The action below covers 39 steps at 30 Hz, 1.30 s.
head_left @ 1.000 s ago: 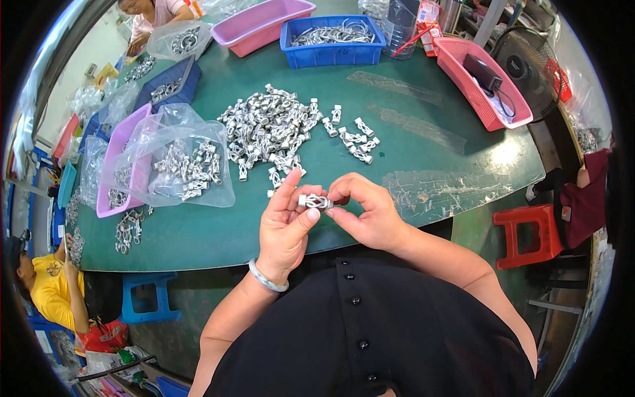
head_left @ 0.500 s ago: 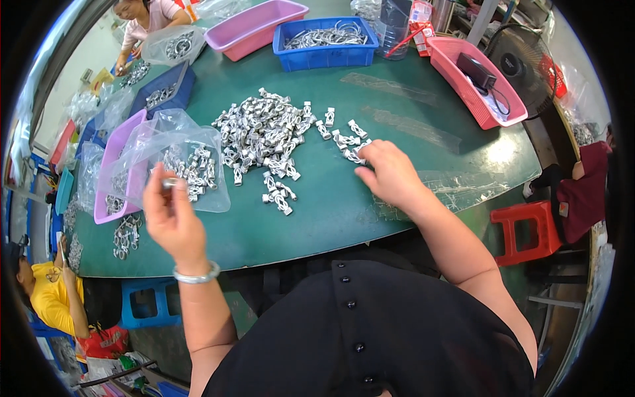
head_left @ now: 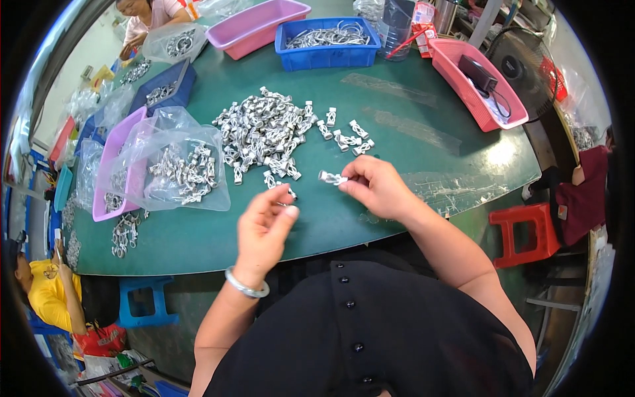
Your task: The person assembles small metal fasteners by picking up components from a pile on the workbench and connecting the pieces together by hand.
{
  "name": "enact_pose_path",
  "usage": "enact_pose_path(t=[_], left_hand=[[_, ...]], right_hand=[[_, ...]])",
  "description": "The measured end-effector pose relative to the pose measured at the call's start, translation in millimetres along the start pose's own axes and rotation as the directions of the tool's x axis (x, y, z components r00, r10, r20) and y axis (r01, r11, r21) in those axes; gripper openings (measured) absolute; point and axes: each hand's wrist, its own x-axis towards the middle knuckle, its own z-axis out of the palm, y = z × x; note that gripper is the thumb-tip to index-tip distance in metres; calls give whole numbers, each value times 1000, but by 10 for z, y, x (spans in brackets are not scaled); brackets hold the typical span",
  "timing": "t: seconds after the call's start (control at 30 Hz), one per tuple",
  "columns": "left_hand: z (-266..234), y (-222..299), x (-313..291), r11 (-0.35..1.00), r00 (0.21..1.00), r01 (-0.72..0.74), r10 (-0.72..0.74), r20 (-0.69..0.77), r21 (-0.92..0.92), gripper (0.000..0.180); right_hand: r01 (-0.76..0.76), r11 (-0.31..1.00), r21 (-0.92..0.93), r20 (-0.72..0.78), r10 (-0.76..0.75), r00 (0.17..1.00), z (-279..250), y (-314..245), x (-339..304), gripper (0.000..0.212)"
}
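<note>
My right hand point(head_left: 376, 187) pinches a small silver metal part point(head_left: 331, 178) between thumb and fingers, just above the green table point(head_left: 410, 139). My left hand point(head_left: 262, 228), a silver bangle on its wrist, hovers near the table's front edge with fingers loosely curled and nothing visible in it; a loose metal part point(head_left: 289, 193) lies just beyond its fingertips. A heap of the same silver parts point(head_left: 261, 129) lies past both hands. To the left, a clear plastic bag point(head_left: 175, 165) holds more parts.
A pink tray point(head_left: 112, 165) lies under the bag. At the back stand a blue bin of metal pieces point(head_left: 327, 43), a pink bin point(head_left: 254, 23) and a dark blue bin point(head_left: 165, 92). A pink tray point(head_left: 479, 83) at right holds a black device. Another person point(head_left: 149, 16) works far left. A red stool point(head_left: 526, 231) stands right.
My left hand has come back from the plastic bag toward the middle. My right hand has drawn back from the heap with one metal part pinched in its fingers.
</note>
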Motion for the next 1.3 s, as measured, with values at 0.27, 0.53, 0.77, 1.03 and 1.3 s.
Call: enact_pose_path(t=[0.27,0.53,0.77,1.03,1.3], left_hand=[[272,-67,7,925,989,129,-95,111,-358,27],[271,-96,-48,855,985,159,-105,135,-493,25],[272,-154,-70,748,977,190,-82,194,-636,25],[281,-156,-82,712,977,167,-24,214,-682,25],[302,-99,-78,912,987,-84,132,93,-402,22]], right_hand=[[113,984,141,22,-117,993,144,-348,-180,12],[104,955,277,3,-109,994,198,-353,-222,13],[471,882,-25,-167,-468,868,223,-355,-196,21],[571,801,-181,-179,-597,782,241,-353,-202,22],[512,857,-58,-216,-512,832,295,-256,-191,25]])
